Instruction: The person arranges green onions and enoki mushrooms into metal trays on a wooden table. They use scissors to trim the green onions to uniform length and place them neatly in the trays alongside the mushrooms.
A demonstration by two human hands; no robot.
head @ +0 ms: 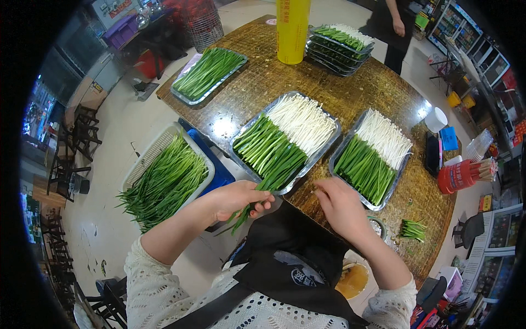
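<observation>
My left hand (238,199) grips a small bunch of green garlic chives (243,218) at the near edge of the middle foil tray (337,133). Some chive ends hang below the fingers, while the rest reach up over the rim. That tray holds white enoki mushrooms (302,121) on its far side and cut chives (269,148) on its near side. My right hand (341,205) hovers over the table between the two near trays, its thumb and fingers bent and apart, with nothing plainly in them. Beside it lies a similarly filled right tray (370,205).
A basket (208,158) heaped with long chives stands left. On the wooden table (263,74) are a chive tray (209,74), stacked trays (339,49), a yellow roll (293,33), a red cup of sticks (452,179) and chive trimmings (412,230). Another person's hand (398,28) shows behind.
</observation>
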